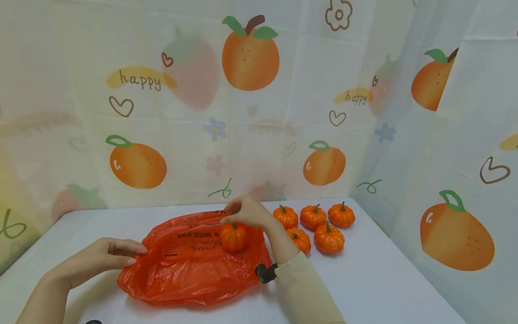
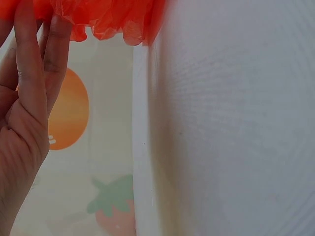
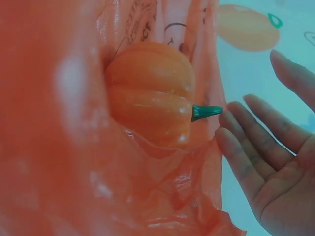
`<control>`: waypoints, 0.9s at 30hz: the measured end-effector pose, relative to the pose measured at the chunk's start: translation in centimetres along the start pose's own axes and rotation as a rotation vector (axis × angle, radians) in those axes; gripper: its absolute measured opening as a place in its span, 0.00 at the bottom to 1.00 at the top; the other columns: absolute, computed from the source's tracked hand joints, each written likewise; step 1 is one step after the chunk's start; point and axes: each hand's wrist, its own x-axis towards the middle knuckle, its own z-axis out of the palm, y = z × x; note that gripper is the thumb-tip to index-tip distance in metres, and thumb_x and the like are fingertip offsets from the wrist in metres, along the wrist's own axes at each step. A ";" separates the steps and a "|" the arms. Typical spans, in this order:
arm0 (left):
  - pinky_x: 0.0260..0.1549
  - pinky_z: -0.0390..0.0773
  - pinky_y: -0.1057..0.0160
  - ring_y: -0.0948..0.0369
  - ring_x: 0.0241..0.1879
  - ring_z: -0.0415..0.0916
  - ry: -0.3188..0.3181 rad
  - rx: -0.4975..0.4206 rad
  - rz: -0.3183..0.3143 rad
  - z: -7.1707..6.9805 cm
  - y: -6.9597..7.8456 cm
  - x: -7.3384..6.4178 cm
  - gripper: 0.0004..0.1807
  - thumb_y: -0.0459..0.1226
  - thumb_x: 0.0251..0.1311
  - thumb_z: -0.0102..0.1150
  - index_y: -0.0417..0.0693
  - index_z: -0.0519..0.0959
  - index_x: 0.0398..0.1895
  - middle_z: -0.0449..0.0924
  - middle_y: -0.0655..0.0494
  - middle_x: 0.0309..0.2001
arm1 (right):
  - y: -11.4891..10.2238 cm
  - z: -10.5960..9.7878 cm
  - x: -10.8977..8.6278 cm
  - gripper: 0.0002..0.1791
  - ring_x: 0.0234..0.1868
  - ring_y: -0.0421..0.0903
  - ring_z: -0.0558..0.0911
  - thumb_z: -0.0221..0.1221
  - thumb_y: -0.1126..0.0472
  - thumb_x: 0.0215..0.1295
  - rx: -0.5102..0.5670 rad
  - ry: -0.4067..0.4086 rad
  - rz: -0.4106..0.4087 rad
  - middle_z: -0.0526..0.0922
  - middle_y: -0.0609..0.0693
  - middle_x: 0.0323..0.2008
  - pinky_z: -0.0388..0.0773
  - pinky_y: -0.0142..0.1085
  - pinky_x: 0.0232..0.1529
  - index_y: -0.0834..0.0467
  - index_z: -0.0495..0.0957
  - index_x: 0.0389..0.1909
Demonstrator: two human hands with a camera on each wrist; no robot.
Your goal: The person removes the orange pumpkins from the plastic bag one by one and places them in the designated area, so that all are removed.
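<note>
A red plastic bag (image 1: 194, 274) with dark printing lies on the table, its mouth spread. My left hand (image 1: 99, 258) pinches the bag's left edge between thumb and fingers; its fingers (image 2: 30, 64) reach up to the film in the left wrist view. Inside the bag's right part sits a small orange pumpkin (image 1: 234, 237) with a green stem. My right hand (image 1: 248, 211) is above that pumpkin at the bag's far rim. In the right wrist view its fingers are extended and the thumb stands apart, close to the stem of the pumpkin (image 3: 150, 96), gripping nothing.
Right of the bag, several more small pumpkins (image 1: 329, 238) stand in a group on the white table (image 1: 364, 288), partly behind my right forearm. A fruit-printed curtain (image 1: 259, 117) hangs behind the table and along its right side. A small dark object (image 1: 94, 321) shows at the bottom edge.
</note>
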 end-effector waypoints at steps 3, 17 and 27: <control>0.48 0.77 0.73 0.73 0.54 0.78 -0.003 -0.001 -0.002 0.0 0.0 0.0 0.19 0.34 0.72 0.48 0.37 0.75 0.62 0.83 0.71 0.55 | 0.2 0.1 0.0 0.24 0.47 0.47 0.85 0.72 0.52 0.55 -0.002 0.000 -0.001 0.88 0.53 0.48 0.82 0.39 0.52 0.60 0.83 0.50; 0.48 0.77 0.73 0.74 0.53 0.76 -0.008 0.009 0.000 0.2 0.1 0.2 0.19 0.34 0.71 0.49 0.36 0.75 0.61 0.82 0.72 0.55 | 1.1 1.0 -0.1 0.27 0.52 0.47 0.83 0.73 0.50 0.53 -0.054 -0.038 0.043 0.86 0.49 0.51 0.81 0.39 0.53 0.53 0.82 0.54; 0.49 0.76 0.74 0.74 0.54 0.77 -0.020 0.003 0.004 0.5 0.3 0.3 0.19 0.34 0.71 0.48 0.36 0.75 0.61 0.82 0.72 0.55 | 1.6 1.4 -0.3 0.28 0.55 0.49 0.80 0.73 0.53 0.52 -0.072 -0.069 0.037 0.84 0.49 0.55 0.78 0.44 0.57 0.51 0.81 0.56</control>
